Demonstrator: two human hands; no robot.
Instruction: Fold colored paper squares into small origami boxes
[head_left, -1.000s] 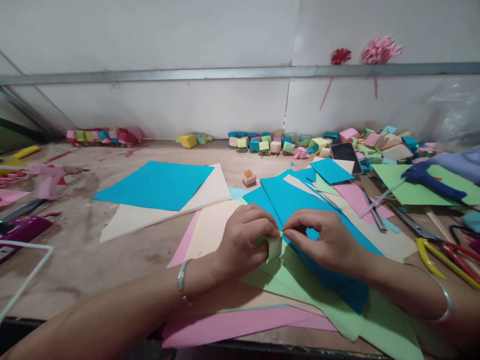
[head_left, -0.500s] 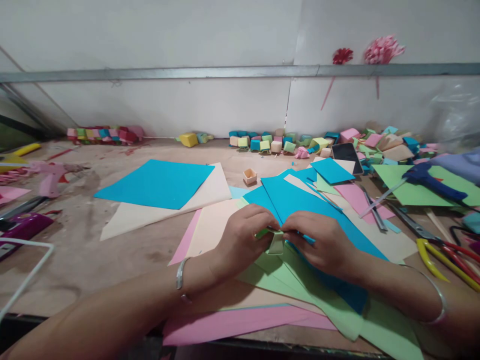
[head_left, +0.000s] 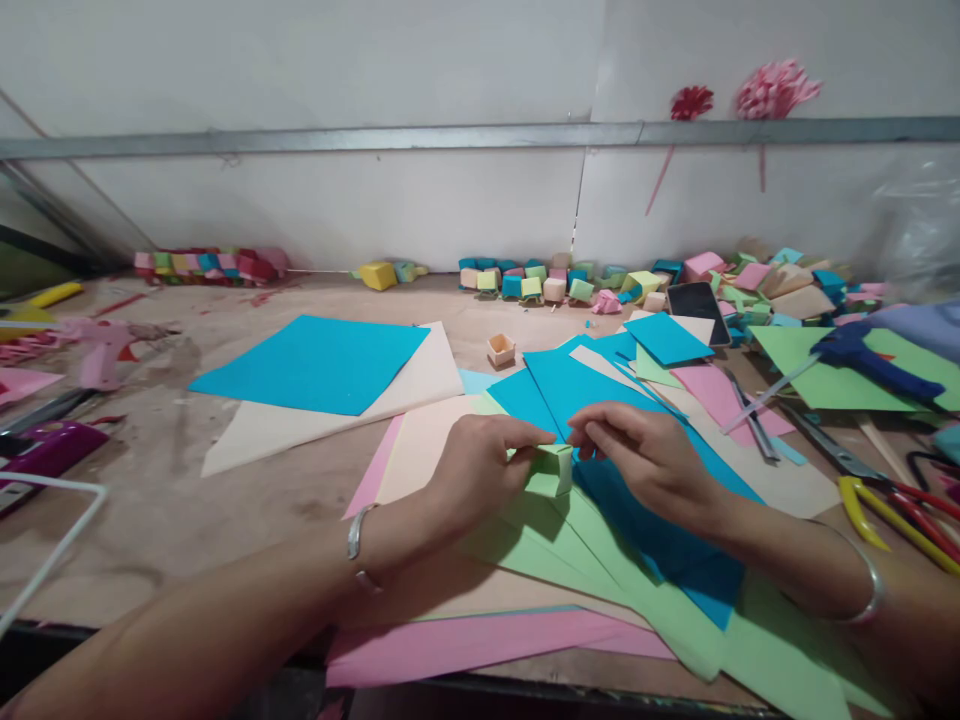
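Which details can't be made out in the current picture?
Head view, throughout:
Green folded paper: left side hidden by the left hand.
Right hand: too blurred to tell whether it pinches anything.
Purple object: cut off by the left edge.
Clear plastic: cut off by the right edge.

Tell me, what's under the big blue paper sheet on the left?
A cream paper sheet lies under the blue paper sheet, showing along its right and near edges. Whatever else may be beneath is covered, so I can't tell.

I look from the head, forward and down, close over left hand and right hand, across the counter to the wall.
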